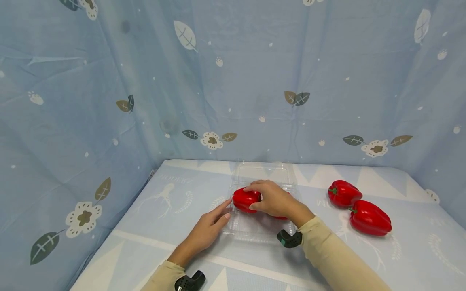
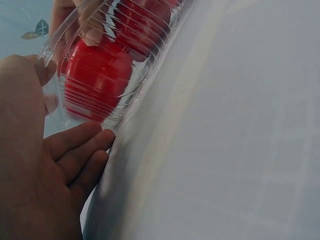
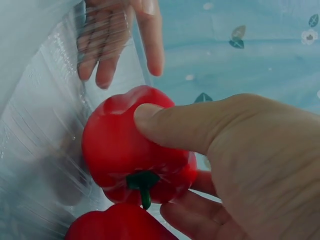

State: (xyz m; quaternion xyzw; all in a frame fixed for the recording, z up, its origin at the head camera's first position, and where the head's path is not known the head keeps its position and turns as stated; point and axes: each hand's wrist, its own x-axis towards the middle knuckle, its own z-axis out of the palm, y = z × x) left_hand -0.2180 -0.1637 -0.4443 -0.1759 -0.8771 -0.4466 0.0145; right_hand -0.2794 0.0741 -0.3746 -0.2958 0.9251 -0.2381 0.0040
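A clear plastic clamshell container (image 1: 251, 228) lies on the table with its lid (image 1: 265, 171) folded open toward the back. My right hand (image 1: 274, 200) grips a red bell pepper (image 1: 244, 201) in the container's left part, thumb on its near side and fingers on the far side. The green stem (image 3: 143, 185) of that pepper faces my right wrist camera. Beside it in the container is another bell pepper (image 1: 282, 217), mostly hidden under my right hand. My left hand (image 1: 205, 228) is at the container's left side, fingers extended along the wall (image 2: 55, 90).
Two more red bell peppers lie on the table at the right, one farther back (image 1: 344, 193) and one nearer (image 1: 370, 218), close together. A patterned blue curtain (image 1: 255, 81) hangs behind the table (image 1: 145, 226) and along its left side.
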